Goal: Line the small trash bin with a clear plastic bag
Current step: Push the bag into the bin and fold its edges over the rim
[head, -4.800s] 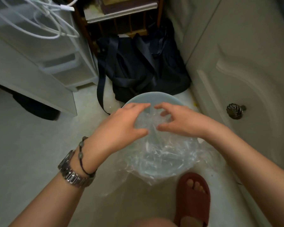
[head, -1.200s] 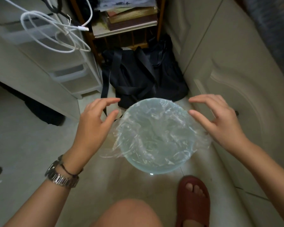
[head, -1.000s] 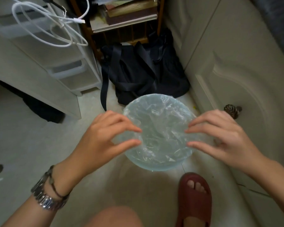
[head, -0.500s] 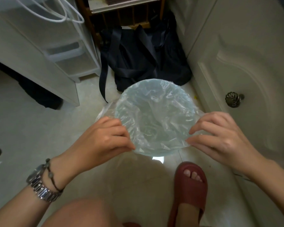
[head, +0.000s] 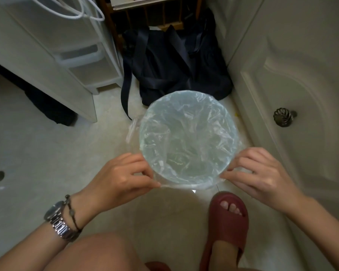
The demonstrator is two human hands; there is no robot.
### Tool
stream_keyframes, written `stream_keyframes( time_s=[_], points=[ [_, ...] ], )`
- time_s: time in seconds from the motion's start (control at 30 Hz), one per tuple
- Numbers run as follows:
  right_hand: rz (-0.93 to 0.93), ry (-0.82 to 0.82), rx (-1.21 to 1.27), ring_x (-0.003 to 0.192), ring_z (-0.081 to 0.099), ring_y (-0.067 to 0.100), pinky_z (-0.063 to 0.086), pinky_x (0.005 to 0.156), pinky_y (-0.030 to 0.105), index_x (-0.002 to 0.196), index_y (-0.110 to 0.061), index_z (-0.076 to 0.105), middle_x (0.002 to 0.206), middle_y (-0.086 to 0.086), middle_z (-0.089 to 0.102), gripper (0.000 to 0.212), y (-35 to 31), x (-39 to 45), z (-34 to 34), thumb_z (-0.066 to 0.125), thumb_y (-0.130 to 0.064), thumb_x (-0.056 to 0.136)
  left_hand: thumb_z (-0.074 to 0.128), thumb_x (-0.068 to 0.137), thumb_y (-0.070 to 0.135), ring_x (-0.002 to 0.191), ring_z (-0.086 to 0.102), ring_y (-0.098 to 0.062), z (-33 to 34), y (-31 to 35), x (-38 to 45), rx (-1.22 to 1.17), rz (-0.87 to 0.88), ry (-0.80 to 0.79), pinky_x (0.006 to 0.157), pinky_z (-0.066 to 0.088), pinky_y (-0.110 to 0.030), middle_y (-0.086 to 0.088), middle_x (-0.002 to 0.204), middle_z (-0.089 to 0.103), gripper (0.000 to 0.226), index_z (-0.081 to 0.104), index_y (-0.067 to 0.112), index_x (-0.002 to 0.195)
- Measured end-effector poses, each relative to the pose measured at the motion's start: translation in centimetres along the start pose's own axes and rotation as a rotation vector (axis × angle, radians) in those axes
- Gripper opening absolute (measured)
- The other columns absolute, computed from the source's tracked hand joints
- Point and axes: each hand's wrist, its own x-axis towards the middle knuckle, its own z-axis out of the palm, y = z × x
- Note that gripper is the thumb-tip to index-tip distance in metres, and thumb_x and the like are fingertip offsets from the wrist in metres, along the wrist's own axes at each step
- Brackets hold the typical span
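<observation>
A small round pale-blue trash bin (head: pixel 143 122) stands on the floor, seen from above. A clear plastic bag (head: pixel 188 141) lies inside it, its crinkled edge folded over the rim all round. My left hand (head: pixel 121 177) pinches the bag's edge at the bin's near-left rim. At the near-right rim my right hand (head: pixel 256 173) pinches the edge in the same way. A loose flap of bag sticks out on the left side.
A black bag (head: pixel 172 61) with straps lies just beyond the bin. White drawers (head: pixel 82 61) stand to the left, a cream door with a knob (head: pixel 284 117) to the right. My foot in a red slipper (head: pixel 225 222) is close in front of the bin.
Both hands have slid from the bin's sides toward its near rim, pulling the bag's edge down over it. The bag now sits deeper and wraps the rim more fully.
</observation>
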Motion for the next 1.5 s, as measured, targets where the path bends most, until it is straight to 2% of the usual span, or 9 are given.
stream_keyframes(
  time_s=[0.13, 0.3, 0.4, 0.57, 0.77, 1.13, 1.3, 1.4, 1.5],
  points=[
    [0.067, -0.003, 0.046, 0.089, 0.066, 0.022, 0.047, 0.082, 0.030, 0.090, -0.015, 0.075, 0.090, 0.000, 0.072, 0.012, 0.2, -0.5, 0.4, 0.068, -0.025, 0.086, 0.070, 0.084, 0.026, 0.074, 0.064, -0.015, 0.4, -0.2, -0.6, -0.083, -0.061, 0.071, 0.060, 0.052, -0.033, 0.004, 0.083, 0.074, 0.011, 0.080, 0.021, 0.088],
    [0.249, 0.169, 0.182, 0.073, 0.064, 0.020, 0.047, 0.066, 0.037, 0.076, -0.011, 0.076, 0.078, 0.003, 0.070, 0.020, -0.7, -0.4, -1.9, 0.075, -0.031, 0.079, 0.080, 0.075, 0.031, 0.066, 0.063, -0.014, -1.7, 0.4, -0.5, -0.096, -0.151, 0.323, 0.061, 0.052, -0.029, -0.002, 0.078, 0.073, 0.024, 0.074, 0.015, 0.092],
    [0.426, 0.232, 0.320, 0.094, 0.061, 0.017, 0.046, 0.086, 0.031, 0.104, -0.015, 0.067, 0.099, 0.005, 0.066, 0.032, -1.1, 1.4, -3.2, 0.066, -0.037, 0.081, 0.072, 0.074, 0.050, 0.097, 0.061, -0.015, -2.8, 0.7, 1.0, -0.067, -0.281, 0.307, 0.090, 0.047, -0.026, -0.003, 0.110, 0.065, 0.057, 0.061, 0.015, 0.118],
    [0.839, 0.282, 0.959, 0.136, 0.033, -0.005, 0.031, 0.111, 0.018, 0.146, -0.029, 0.028, 0.150, -0.013, 0.037, 0.054, -1.8, 5.6, -0.9, 0.043, -0.040, 0.095, 0.054, 0.079, 0.059, 0.138, 0.020, 0.013, -0.7, 0.6, 4.2, -0.597, -0.779, 0.310, 0.114, 0.024, -0.023, 0.031, 0.151, 0.019, 0.080, 0.014, 0.043, 0.147],
    [0.958, 0.312, 1.139, 0.129, 0.036, -0.015, 0.038, 0.100, 0.007, 0.146, -0.040, 0.018, 0.149, -0.022, 0.032, 0.059, -1.5, 6.8, 1.7, 0.028, -0.052, 0.090, 0.053, 0.090, 0.040, 0.133, 0.040, 0.003, 1.4, 0.5, 5.5, -0.974, -0.881, 0.379, 0.111, 0.039, -0.034, 0.023, 0.149, 0.032, 0.071, 0.015, 0.035, 0.150],
    [0.985, 0.316, 1.177, 0.118, 0.051, -0.010, 0.047, 0.093, 0.012, 0.140, -0.025, 0.039, 0.133, -0.016, 0.051, 0.057, -0.8, 6.6, 2.2, 0.039, -0.046, 0.087, 0.065, 0.076, 0.041, 0.126, 0.053, -0.009, 1.7, -0.5, 5.0, -0.939, -0.881, 0.347, 0.106, 0.044, -0.047, 0.010, 0.138, 0.051, 0.077, 0.032, 0.029, 0.144],
    [0.829, 0.282, 0.788, 0.135, 0.037, 0.003, 0.030, 0.114, 0.034, 0.121, -0.034, 0.053, 0.140, -0.012, 0.043, 0.041, 1.2, 6.3, -0.3, 0.065, -0.039, 0.083, 0.062, 0.080, 0.051, 0.135, 0.032, 0.007, -1.4, -0.5, 6.2, -0.557, -0.898, 0.421, 0.114, 0.030, -0.026, 0.020, 0.149, 0.034, 0.067, 0.035, 0.038, 0.141],
    [0.664, 0.110, 0.535, 0.139, 0.032, 0.007, 0.028, 0.115, 0.032, 0.103, -0.030, 0.066, 0.146, -0.005, 0.038, 0.026, 2.0, 7.2, -1.4, 0.072, -0.033, 0.078, 0.066, 0.079, 0.045, 0.138, 0.027, 0.002, -2.6, -0.2, 7.4, -0.263, -0.754, 0.252, 0.108, 0.023, -0.012, 0.015, 0.151, 0.029, 0.046, 0.055, 0.039, 0.123],
    [0.583, -0.034, 0.410, 0.141, 0.030, 0.014, 0.029, 0.114, 0.041, 0.103, -0.031, 0.070, 0.151, -0.002, 0.033, 0.026, 2.3, 8.0, -1.4, 0.072, -0.033, 0.077, 0.070, 0.074, 0.046, 0.145, 0.018, -0.016, -2.0, -0.2, 8.0, -0.047, -0.683, -0.010, 0.114, 0.026, -0.033, 0.001, 0.160, 0.012, 0.048, 0.059, 0.037, 0.120]
  ],
)
